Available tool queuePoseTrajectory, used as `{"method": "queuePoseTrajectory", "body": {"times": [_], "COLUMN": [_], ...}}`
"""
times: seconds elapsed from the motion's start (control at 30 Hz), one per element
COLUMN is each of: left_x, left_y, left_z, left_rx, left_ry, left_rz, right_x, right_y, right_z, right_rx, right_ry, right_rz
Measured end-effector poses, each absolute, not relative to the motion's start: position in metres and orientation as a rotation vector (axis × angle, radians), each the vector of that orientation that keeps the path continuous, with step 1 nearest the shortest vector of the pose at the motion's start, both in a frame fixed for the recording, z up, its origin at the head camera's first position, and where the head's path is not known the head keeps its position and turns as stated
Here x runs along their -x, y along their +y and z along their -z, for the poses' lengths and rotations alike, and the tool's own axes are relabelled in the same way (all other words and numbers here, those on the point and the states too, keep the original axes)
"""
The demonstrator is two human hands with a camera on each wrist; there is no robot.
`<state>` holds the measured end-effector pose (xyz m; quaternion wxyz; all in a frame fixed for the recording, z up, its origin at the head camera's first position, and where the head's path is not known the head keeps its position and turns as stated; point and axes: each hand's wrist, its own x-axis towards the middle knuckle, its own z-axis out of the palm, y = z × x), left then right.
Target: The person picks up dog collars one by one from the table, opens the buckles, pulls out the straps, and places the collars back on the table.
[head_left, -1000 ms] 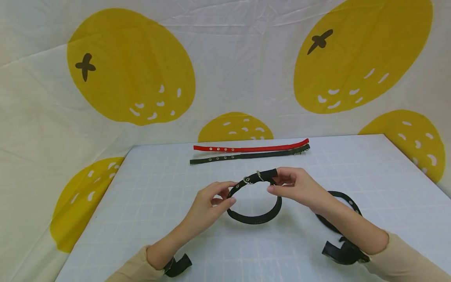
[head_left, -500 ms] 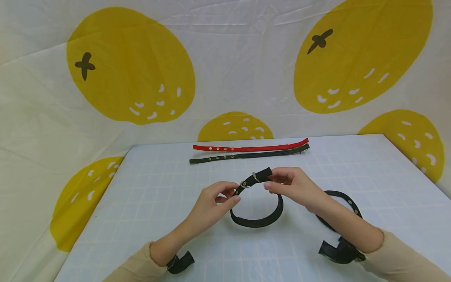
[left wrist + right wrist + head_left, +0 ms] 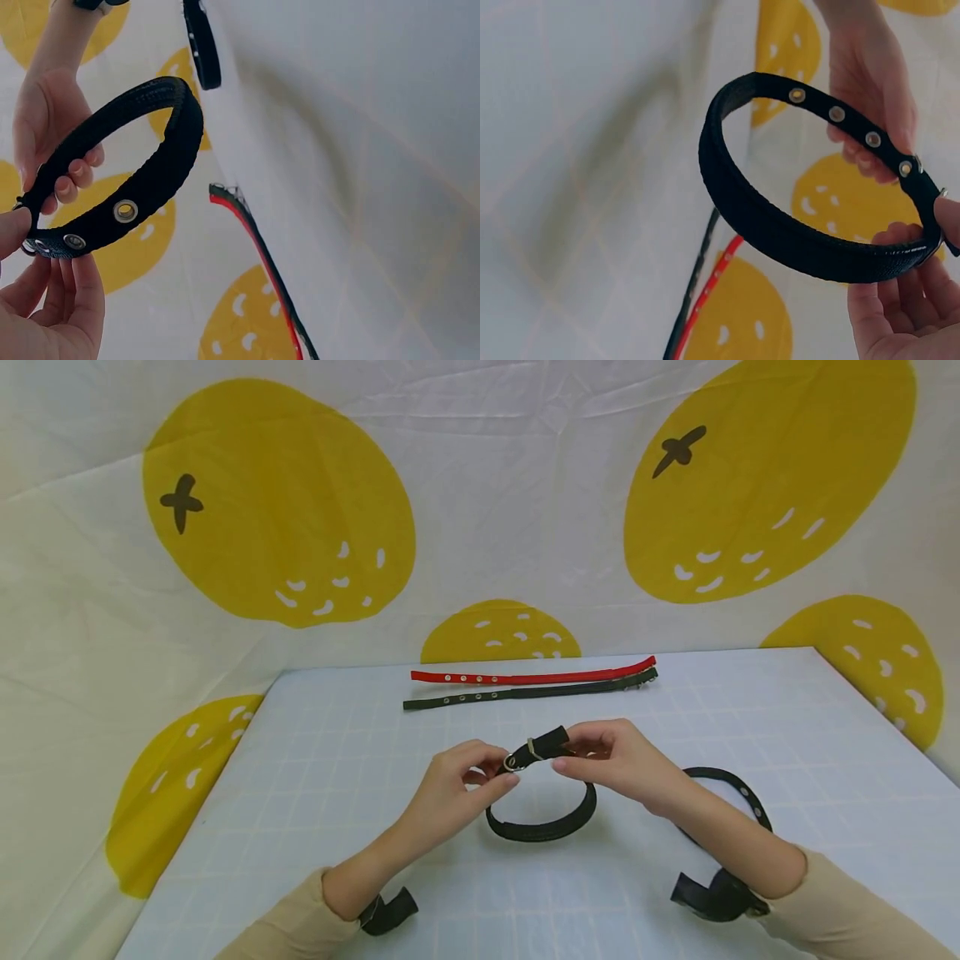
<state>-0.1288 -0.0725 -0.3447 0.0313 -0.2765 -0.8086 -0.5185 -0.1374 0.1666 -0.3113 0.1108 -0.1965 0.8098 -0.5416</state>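
A black collar (image 3: 542, 832), bent into a loop with its end through the buckle, hangs above the table between my hands. My left hand (image 3: 463, 781) pinches the band by the D-ring at the loop's left. Thumb and fingers of my right hand (image 3: 611, 762) hold the band beside the buckle, where the strap's free end sticks up. Metal-rimmed holes show along the collar (image 3: 157, 176) in the left wrist view. From the right wrist view, the smooth wide side of the collar (image 3: 780, 240) faces the camera; the buckle is partly hidden by fingers there.
Another black collar (image 3: 731, 777) lies looped on the table, partly behind my right forearm. At the back, a red collar (image 3: 540, 678) and a dark green collar (image 3: 562, 690) lie stretched out side by side. A patterned cloth (image 3: 517, 527) hangs behind the table.
The collar's buckle end has come left and slightly down with my right hand. My left hand has shifted a little right, so the hands are closer together. The other collars stay put.
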Motion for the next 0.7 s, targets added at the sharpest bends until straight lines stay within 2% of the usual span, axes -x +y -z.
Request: {"method": "queuePoseTrajectory", "body": {"times": [0.37, 0.7], "left_x": [0.1270, 0.1279], "left_y": [-0.0715, -0.0776], "left_z": [0.3419, 0.3430], "left_rx": [0.954, 0.987], "left_ry": [-2.454, -2.424], "left_rz": [1.613, 1.570], "right_x": [0.1368, 0.1355], "right_y": [0.1649, 0.1659], "right_z": [0.3111, 0.3081], "right_rx": [0.679, 0.614], "right_ry": [2.318, 2.366], "right_rz": [1.602, 1.596]}}
